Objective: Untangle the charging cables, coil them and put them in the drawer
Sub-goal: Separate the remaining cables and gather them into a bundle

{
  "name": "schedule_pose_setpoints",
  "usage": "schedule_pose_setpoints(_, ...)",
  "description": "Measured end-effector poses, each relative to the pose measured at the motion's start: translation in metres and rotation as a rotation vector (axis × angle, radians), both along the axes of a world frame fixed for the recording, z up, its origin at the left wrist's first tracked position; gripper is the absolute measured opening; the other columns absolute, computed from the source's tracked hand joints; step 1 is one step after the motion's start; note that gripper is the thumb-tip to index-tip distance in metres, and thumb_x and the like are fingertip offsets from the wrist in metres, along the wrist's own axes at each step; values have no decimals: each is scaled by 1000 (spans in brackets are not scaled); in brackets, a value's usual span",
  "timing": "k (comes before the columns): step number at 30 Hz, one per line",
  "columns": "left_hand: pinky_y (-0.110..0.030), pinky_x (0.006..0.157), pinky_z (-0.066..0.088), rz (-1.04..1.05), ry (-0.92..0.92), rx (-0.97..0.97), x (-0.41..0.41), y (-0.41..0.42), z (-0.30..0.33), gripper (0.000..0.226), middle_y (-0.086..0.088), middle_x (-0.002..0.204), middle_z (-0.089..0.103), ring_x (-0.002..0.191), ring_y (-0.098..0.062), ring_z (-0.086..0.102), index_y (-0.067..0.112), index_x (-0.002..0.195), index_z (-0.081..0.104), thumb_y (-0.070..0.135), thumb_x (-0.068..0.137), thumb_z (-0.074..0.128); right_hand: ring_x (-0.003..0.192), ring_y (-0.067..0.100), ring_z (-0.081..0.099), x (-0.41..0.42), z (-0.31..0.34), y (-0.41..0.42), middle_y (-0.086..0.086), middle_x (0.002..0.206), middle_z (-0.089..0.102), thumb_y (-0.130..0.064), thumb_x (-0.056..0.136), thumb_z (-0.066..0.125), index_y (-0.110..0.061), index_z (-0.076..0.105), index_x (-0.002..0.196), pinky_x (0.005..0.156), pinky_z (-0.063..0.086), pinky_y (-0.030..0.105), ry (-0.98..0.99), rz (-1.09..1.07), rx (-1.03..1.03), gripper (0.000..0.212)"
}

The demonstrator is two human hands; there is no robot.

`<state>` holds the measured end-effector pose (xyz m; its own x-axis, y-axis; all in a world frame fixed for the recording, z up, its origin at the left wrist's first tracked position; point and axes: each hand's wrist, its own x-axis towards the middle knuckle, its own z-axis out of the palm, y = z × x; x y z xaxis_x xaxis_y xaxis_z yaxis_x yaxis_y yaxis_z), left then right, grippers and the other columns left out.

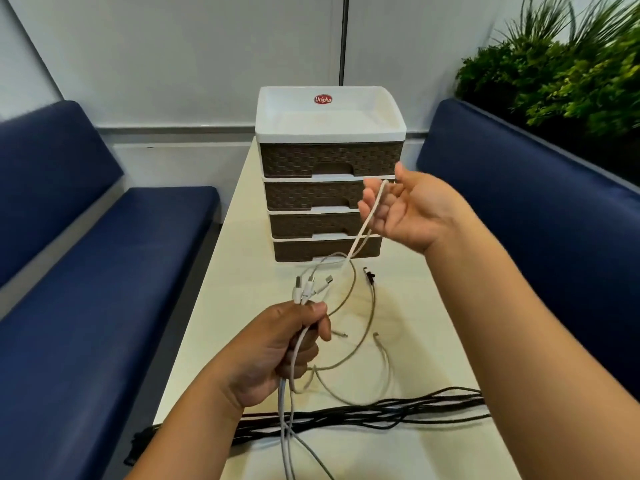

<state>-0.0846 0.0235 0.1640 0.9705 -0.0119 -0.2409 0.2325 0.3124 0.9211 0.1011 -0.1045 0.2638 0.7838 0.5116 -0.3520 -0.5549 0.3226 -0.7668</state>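
Left hand [280, 355] is clamping the white cables [289, 407] in a closed grip, plugs sticking up, over the bench [242, 271] middle. Right hand [412, 209] is lifting one strand with a half-open grip. Untangling in progress; next, probably pull it free, then coil. Black cables [381, 410] are lying along the near edge. Drawer unit [329, 161], far end, is reading "Uniplus".

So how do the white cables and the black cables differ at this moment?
The white cables are gripped in the left hand, plug ends sticking up above the fist, and one strand runs up to the right hand; the black cables lie untouched on the table. The white ones curve in loose loops, while the black ones stretch in a long flat bundle across the near table. Neither is coiled or in the drawer unit.
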Motion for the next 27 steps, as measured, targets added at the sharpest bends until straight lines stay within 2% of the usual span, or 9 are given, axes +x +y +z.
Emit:
schedule_pose_setpoints(3,-25,45,10,-42,11,12,-4,7,-5,32,1,53,19,50,-14,10,13,64,62,40,81,66,62,12,61,6,13,2,6,66,64,-38,104,38,0,63,96,59,58,25,-77,-40,-70,46)
schedule_pose_setpoints(7,-26,45,10,-111,14,41,-7,14,-10,35,0,53,20,50,-15,10,12,66,65,45,72,73,46,7,45,14,17,1,1,70,56,-38,105,35,-7,63,107,46,48,21,-230,-55,-74,42)
schedule_pose_setpoints(10,-26,45,11,-109,10,27,-8,14,-10,47,2,55,20,49,-12,13,9,75,70,55,68,80,46,7,29,9,24,-8,-1,65,41,-35,105,38,-8,60,110,44,32,21,-517,164,66,35)
schedule_pose_setpoints(13,-26,45,8,3,40,-4,-3,11,-6,62,2,61,15,52,-11,10,7,100,73,65,80,62,48,11,22,-8,28,-18,-1,62,31,-30,105,37,-8,60,111,45,22,25,-784,452,17,32)
schedule_pose_setpoints(16,-24,47,6,171,64,-97,8,7,-2,70,5,61,13,53,-9,8,11,104,73,71,80,46,53,14,28,-35,8,-25,-1,62,36,-31,101,46,-13,67,106,49,26,26,-951,682,-166,29)
schedule_pose_setpoints(19,-25,50,10,196,101,-178,16,3,-3,68,4,59,24,52,-12,15,19,72,69,83,72,45,57,12,38,-70,-38,-26,7,68,42,-24,99,51,-23,69,92,52,33,25,-955,927,-232,19)
schedule_pose_setpoints(22,-23,46,30,143,156,-107,18,-3,-2,66,0,62,48,51,-16,43,12,97,76,71,76,56,62,15,47,-94,-88,-21,5,68,51,-24,101,52,-13,71,102,61,41,30,-986,1126,-430,22)
schedule_pose_setpoints(24,-20,41,20,173,145,4,20,-6,-4,44,4,57,35,47,-9,29,13,91,75,53,82,61,68,14,55,-100,-110,-22,7,75,61,-30,99,55,-16,72,105,71,48,33,-950,1136,-566,23)
schedule_pose_setpoints(27,-23,47,19,237,125,123,21,-3,-8,35,1,62,31,52,-12,24,19,75,72,48,89,57,84,17,67,-97,-124,-30,13,95,72,-21,95,62,-8,73,104,87,55,34,-788,978,-453,19)
